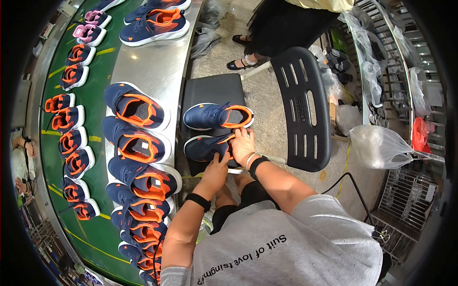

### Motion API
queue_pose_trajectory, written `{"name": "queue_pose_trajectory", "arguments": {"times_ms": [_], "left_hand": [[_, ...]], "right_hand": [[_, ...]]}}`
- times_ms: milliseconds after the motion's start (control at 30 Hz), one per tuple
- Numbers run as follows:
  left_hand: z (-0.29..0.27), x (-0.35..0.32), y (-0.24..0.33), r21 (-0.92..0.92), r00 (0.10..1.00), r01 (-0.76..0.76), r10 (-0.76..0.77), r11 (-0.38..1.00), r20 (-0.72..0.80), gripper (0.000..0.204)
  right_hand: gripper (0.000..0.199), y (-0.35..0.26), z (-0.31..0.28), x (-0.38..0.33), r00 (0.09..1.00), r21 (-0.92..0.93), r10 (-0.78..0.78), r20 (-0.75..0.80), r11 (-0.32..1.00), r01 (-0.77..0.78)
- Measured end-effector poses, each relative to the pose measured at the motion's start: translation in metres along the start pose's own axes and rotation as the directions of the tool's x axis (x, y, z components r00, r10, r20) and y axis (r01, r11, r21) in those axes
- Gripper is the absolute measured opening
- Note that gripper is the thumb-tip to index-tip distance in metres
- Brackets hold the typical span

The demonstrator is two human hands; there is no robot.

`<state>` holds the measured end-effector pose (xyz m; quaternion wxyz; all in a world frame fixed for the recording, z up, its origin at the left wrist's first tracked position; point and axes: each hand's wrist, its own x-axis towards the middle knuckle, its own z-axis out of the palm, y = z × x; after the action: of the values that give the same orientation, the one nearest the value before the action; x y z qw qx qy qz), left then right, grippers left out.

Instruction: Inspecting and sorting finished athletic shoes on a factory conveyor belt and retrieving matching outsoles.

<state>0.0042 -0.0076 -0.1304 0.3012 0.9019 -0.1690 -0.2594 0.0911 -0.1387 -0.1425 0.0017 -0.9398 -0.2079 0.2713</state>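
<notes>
Two navy sneakers with orange lining and white soles lie side by side on the black chair seat (210, 87). My hands are both on the nearer sneaker (202, 148), whose toe points left. My right hand (242, 144) grips its collar at the heel end, fingers bent over the edge. Closed on the near side of the opening is my left hand (214, 172), its fingertips partly hidden against the shoe. The farther sneaker (210, 116) sits just beyond, close to my right fingertips, and neither hand holds it.
On my left, a metal ledge (143, 62) carries a row of navy-orange sneakers (138, 107). Beyond it, a green conveyor belt (95, 190) bears smaller shoes. The chair's backrest (305, 109) stands right. Another person (286, 28) is ahead; plastic bags (379, 148) hang from a rack at right.
</notes>
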Motion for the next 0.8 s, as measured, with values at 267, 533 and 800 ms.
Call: {"name": "queue_pose_trajectory", "arguments": {"times_ms": [267, 533, 800], "left_hand": [[-0.004, -0.006, -0.001, 0.056, 0.998, -0.042, 0.039, 0.998, 0.056, 0.016], [-0.010, -0.010, 0.002, -0.025, 0.999, 0.029, -0.028, 0.999, 0.019, 0.016], [-0.014, -0.008, 0.011, 0.044, 0.997, 0.050, -0.052, 0.998, 0.063, 0.016]], "right_hand": [[0.024, 0.000, 0.010, 0.006, 0.998, -0.119, 0.036, -0.042, 0.992, -0.041], [0.023, 0.000, 0.007, 0.010, 1.000, -0.174, -0.004, -0.013, 0.985, 0.002], [0.022, 0.006, 0.002, 0.010, 0.996, -0.193, -0.062, 0.067, 0.978, 0.074]]}}
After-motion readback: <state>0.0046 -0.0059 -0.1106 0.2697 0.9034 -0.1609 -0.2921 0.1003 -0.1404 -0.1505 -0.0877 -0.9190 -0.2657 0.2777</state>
